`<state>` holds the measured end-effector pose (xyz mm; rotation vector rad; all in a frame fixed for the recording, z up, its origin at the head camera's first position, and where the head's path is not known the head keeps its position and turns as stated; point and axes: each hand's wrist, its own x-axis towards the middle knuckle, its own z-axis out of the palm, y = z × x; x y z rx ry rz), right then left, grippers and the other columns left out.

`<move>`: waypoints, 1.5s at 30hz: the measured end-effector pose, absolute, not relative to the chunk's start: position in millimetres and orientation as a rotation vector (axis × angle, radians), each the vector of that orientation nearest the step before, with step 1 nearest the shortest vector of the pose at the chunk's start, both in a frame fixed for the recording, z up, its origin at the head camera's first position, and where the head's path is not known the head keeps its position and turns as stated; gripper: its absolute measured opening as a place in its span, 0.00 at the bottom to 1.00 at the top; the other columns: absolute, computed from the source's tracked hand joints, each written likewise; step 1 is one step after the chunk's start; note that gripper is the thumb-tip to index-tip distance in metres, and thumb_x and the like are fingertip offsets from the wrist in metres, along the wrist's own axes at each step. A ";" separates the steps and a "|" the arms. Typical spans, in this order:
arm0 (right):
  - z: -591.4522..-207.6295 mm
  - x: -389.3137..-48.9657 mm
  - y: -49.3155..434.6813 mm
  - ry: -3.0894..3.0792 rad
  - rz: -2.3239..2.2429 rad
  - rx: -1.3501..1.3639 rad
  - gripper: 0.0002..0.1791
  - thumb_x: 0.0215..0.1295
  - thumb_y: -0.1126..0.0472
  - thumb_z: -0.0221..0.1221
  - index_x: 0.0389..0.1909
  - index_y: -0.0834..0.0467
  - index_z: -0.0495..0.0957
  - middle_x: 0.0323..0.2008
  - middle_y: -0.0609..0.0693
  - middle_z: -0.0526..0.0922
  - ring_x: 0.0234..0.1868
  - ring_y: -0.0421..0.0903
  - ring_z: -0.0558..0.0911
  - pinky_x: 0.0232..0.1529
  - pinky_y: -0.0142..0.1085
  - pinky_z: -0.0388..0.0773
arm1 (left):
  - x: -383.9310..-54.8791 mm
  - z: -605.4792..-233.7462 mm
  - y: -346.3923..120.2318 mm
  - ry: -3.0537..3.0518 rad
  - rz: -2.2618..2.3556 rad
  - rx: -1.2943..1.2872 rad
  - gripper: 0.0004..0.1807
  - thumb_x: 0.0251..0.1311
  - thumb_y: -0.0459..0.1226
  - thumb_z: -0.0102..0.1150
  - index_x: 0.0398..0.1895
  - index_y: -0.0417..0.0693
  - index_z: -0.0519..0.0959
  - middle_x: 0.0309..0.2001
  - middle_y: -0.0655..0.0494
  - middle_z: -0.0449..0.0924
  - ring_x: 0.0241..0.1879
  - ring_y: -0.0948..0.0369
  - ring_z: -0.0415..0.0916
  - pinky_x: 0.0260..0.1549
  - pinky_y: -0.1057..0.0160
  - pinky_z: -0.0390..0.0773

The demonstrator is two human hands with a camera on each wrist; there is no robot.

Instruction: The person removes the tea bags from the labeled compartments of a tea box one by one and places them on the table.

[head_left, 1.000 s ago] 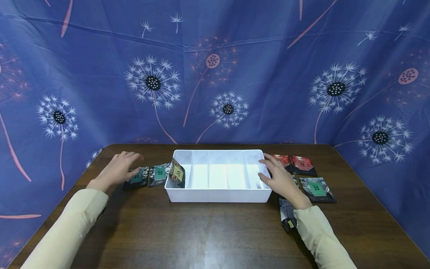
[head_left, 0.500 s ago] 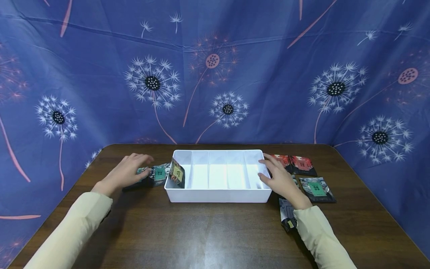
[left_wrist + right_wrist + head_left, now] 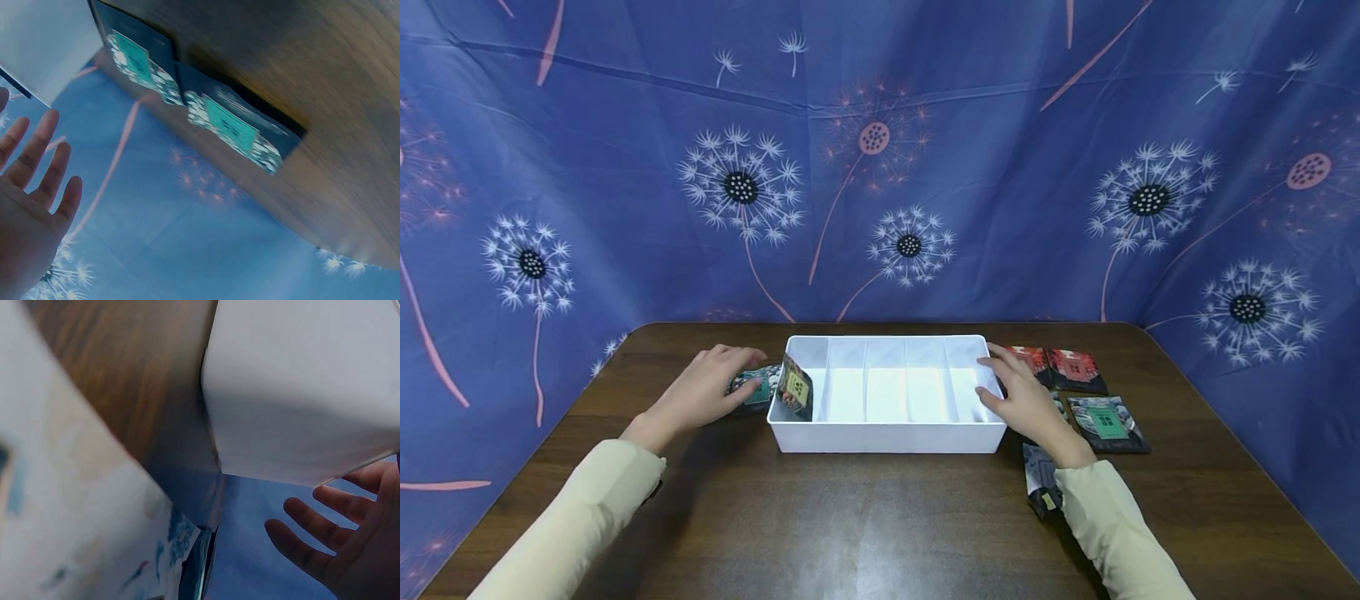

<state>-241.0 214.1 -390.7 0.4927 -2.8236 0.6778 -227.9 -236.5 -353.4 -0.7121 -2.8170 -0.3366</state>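
My left hand [image 3: 711, 385] hovers with relaxed fingers over two dark sachets left of the white divided box [image 3: 887, 437]. The teal-labelled sachet nearer the box [image 3: 758, 392] is partly covered by the thumb; the outer sachet [image 3: 234, 122] is hidden in the head view but lies flat in the left wrist view. Nothing shows between the left fingers. My right hand [image 3: 1022, 400] rests at the box's right end, fingertips over the rim, fingers spread in the right wrist view. A yellow-labelled sachet [image 3: 795, 389] leans upright in the leftmost compartment; the other compartments show bare white floors.
Right of the box lie red sachets [image 3: 1075, 367], a green-labelled sachet [image 3: 1107, 422] and a dark grey packet [image 3: 1042, 479], partly behind the right hand and sleeve. A blue dandelion-print cloth [image 3: 880, 167] hangs behind the brown table [image 3: 850, 517].
My left hand has moved right, from over the outer sachet toward the one beside the box, covering more of both. The right hand, box and leaning sachet have stayed in place.
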 end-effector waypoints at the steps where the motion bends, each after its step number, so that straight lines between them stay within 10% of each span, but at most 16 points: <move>1: -390.8 -240.8 214.0 -2.824 0.677 0.494 0.26 0.58 0.55 0.58 0.57 0.61 0.70 0.66 0.59 0.59 0.64 0.62 0.60 0.55 0.61 0.62 | -227.2 -353.3 -234.3 -2.819 -0.336 -0.709 0.19 0.60 0.46 0.53 0.54 0.51 0.72 0.49 0.55 0.78 0.54 0.52 0.68 0.53 0.46 0.63; 45: -389.7 -239.1 213.4 -2.837 0.664 0.481 0.26 0.58 0.55 0.58 0.56 0.61 0.70 0.66 0.60 0.59 0.64 0.62 0.61 0.54 0.62 0.62 | -222.5 -352.5 -200.7 -2.736 -0.176 -0.777 0.16 0.58 0.47 0.56 0.47 0.51 0.79 0.46 0.54 0.77 0.48 0.52 0.70 0.47 0.48 0.68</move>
